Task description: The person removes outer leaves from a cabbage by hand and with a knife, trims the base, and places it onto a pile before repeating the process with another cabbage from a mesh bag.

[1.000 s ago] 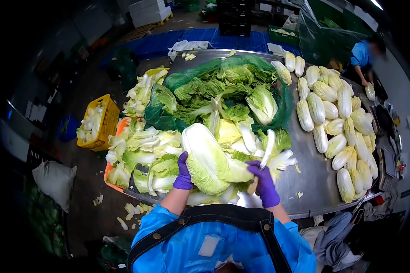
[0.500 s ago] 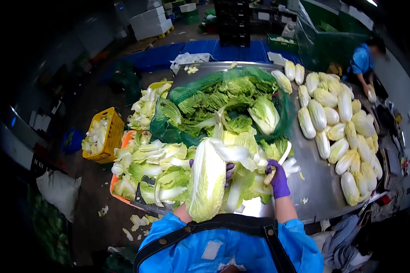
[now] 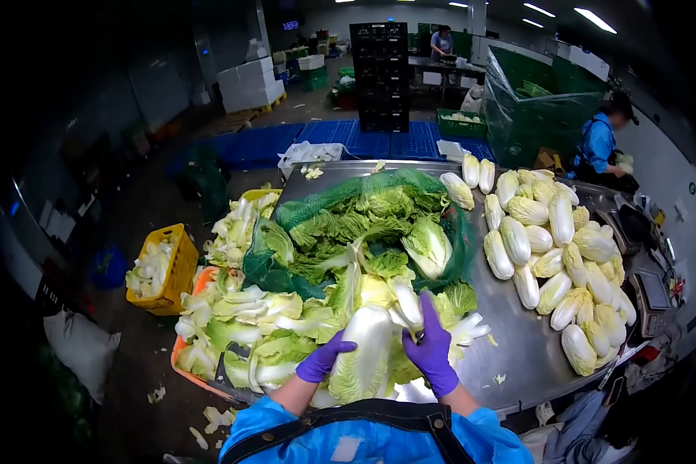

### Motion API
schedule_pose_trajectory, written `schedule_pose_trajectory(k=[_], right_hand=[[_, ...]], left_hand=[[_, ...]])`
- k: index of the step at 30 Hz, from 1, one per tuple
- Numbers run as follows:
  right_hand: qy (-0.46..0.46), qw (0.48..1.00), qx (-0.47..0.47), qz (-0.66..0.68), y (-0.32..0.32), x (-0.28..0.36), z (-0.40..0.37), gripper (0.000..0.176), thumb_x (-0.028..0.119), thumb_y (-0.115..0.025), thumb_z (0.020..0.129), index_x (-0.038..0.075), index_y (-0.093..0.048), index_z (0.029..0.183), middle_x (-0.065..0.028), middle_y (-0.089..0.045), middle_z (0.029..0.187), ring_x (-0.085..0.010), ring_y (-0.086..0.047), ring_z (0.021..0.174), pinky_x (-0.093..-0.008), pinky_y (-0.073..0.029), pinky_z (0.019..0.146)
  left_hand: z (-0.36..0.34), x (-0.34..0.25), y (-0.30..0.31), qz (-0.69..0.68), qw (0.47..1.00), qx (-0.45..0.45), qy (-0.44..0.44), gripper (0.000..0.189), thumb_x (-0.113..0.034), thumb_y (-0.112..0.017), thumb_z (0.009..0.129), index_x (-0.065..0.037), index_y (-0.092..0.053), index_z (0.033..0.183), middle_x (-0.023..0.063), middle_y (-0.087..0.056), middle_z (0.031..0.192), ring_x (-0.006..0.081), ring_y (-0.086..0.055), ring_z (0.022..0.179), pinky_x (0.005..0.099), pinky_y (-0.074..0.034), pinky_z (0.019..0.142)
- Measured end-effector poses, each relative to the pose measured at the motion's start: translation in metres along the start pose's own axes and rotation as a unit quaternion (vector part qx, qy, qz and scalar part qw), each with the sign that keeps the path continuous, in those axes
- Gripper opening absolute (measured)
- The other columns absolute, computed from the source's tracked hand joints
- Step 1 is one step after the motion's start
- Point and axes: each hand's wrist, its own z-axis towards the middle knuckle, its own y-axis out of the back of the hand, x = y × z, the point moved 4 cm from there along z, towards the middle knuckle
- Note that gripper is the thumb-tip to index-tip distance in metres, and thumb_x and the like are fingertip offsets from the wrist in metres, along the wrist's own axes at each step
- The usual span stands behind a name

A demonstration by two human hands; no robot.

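A pale napa cabbage (image 3: 363, 352) stands tilted in front of me at the table's near edge. My left hand (image 3: 326, 357), in a purple glove, is closed against its left side. To the right of the cabbage is my right hand (image 3: 431, 348), also gloved, with its index finger pointing up beside a white cabbage leaf (image 3: 407, 303). A small dark bit shows between its thumb and fingers; I cannot make out what it is. Beyond both hands, a green mesh bag (image 3: 462, 232) lies spread around leafy cabbages (image 3: 428, 247).
Trimmed leaves (image 3: 274, 332) fill an orange-rimmed crate (image 3: 184, 357) at left, near a yellow crate (image 3: 179, 263). Many trimmed cabbages (image 3: 545, 240) cover the right of the steel table (image 3: 472, 371), near a scale (image 3: 651, 294). A co-worker (image 3: 599, 147) stands at far right.
My view has tilted up. My right hand has come in from the right to beside the cabbage. The light-handled tool it held, apparently a knife, no longer shows clearly.
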Motion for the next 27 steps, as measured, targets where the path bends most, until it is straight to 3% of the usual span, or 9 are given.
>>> schedule_pose_trajectory(k=[2, 4, 6, 10, 15, 17, 23, 26, 27], right_hand=[[-0.065, 0.971, 0.212, 0.093, -0.009, -0.002, -0.005, 0.073, 0.008, -0.06, 0.065, 0.014, -0.034, 0.133, -0.0155, -0.055, 0.114, -0.0224, -0.061, 0.07, -0.0289, -0.049, 0.066], [-0.06, 0.963, 0.238, 0.111, -0.014, -0.008, -0.008, 0.069, 0.007, -0.058, 0.066, 0.018, -0.039, 0.131, -0.0141, -0.061, 0.101, -0.0152, -0.056, 0.063, -0.0268, -0.047, 0.061], [-0.167, 0.923, 0.311, 0.152, -0.013, -0.017, -0.007, 0.066, 0.007, -0.058, 0.065, 0.015, -0.043, 0.129, -0.0114, -0.062, 0.092, -0.0115, -0.054, 0.066, -0.0267, -0.046, 0.063], [-0.034, 0.935, 0.288, 0.204, -0.011, -0.013, -0.004, 0.065, 0.005, -0.061, 0.061, 0.013, -0.048, 0.125, -0.0044, -0.057, 0.078, -0.0098, -0.048, 0.064, -0.0241, -0.043, 0.06], [-0.165, 0.904, 0.386, 0.085, -0.014, -0.008, -0.006, 0.066, 0.003, -0.059, 0.061, 0.013, -0.048, 0.125, -0.0095, -0.061, 0.099, -0.0118, -0.056, 0.087, -0.0256, -0.044, 0.077], [0.011, 0.947, 0.276, 0.162, -0.02, -0.01, -0.007, 0.067, 0.004, -0.055, 0.06, 0.021, -0.049, 0.124, -0.0112, -0.061, 0.076, -0.0134, -0.052, 0.056, -0.0272, -0.045, 0.059], [-0.059, 0.926, 0.369, 0.054, -0.015, 0.002, -0.003, 0.064, 0.004, -0.052, 0.061, 0.021, -0.051, 0.122, -0.0113, -0.062, 0.074, -0.0136, -0.051, 0.054, -0.0259, -0.044, 0.058], [0.0, 0.935, 0.32, 0.151, -0.038, -0.035, -0.012, 0.062, 0.003, -0.051, 0.061, 0.019, -0.052, 0.121, -0.0111, -0.062, 0.075, -0.0127, -0.051, 0.056, -0.0247, -0.045, 0.058], [-0.058, 0.926, 0.352, 0.126, -0.037, -0.035, -0.012, 0.055, -0.001, -0.05, 0.06, 0.01, -0.057, 0.114, -0.0053, -0.063, 0.075, -0.008, -0.045, 0.056, -0.0211, -0.04, 0.055]], left_hand=[[-0.002, -0.003, -0.015, 0.02, 0.999, 0.046, 0.016, 0.077, -0.031, -0.066, 0.069, -0.002, -0.031, 0.131, 0.0126, -0.048, 0.119, 0.0238, -0.048, 0.108, 0.0351, -0.037, 0.094], [-0.005, -0.004, -0.017, 0.021, 0.999, 0.046, 0.015, 0.077, -0.031, -0.066, 0.069, -0.002, -0.032, 0.131, 0.0118, -0.048, 0.12, 0.0223, -0.047, 0.109, 0.034, -0.035, 0.095], [0.002, 0.004, -0.01, 0.062, 0.992, 0.107, 0.029, 0.076, -0.03, -0.066, 0.069, -0.001, -0.033, 0.131, 0.0108, -0.048, 0.12, 0.021, -0.046, 0.109, 0.033, -0.034, 0.096], [0.008, 0.016, 0.003, 0.109, 0.98, 0.166, 0.017, 0.076, -0.028, -0.068, 0.066, 0.0, -0.036, 0.129, 0.0098, -0.048, 0.12, 0.019, -0.046, 0.108, 0.0314, -0.033, 0.095], [0.012, 0.024, 0.016, 0.121, 0.979, 0.166, 0.001, 0.082, -0.031, -0.072, 0.06, 0.001, -0.038, 0.128, 0.0098, -0.05, 0.118, 0.0188, -0.045, 0.109, 0.031, -0.032, 0.096], [0.012, 0.03, 0.025, 0.071, 0.983, 0.171, 0.019, 0.085, -0.031, -0.074, 0.057, 0.001, -0.038, 0.127, 0.0097, -0.049, 0.118, 0.0187, -0.045, 0.109, 0.0306, -0.032, 0.096], [0.019, 0.041, 0.037, 0.114, 0.973, 0.202, 0.015, 0.096, -0.047, -0.07, 0.056, -0.005, -0.031, 0.133, 0.0142, -0.044, 0.127, 0.0269, -0.043, 0.116, 0.0371, -0.028, 0.101], [0.025, 0.043, 0.045, 0.064, 0.981, 0.183, 0.0, 0.095, -0.05, -0.068, 0.057, -0.006, -0.03, 0.133, 0.0148, -0.043, 0.127, 0.0282, -0.043, 0.116, 0.0387, -0.028, 0.101], [0.026, 0.04, 0.049, 0.037, 0.985, 0.17, -0.011, 0.095, -0.051, -0.067, 0.058, -0.006, -0.03, 0.133, 0.015, -0.043, 0.127, 0.0286, -0.043, 0.116, 0.0392, -0.028, 0.101]])
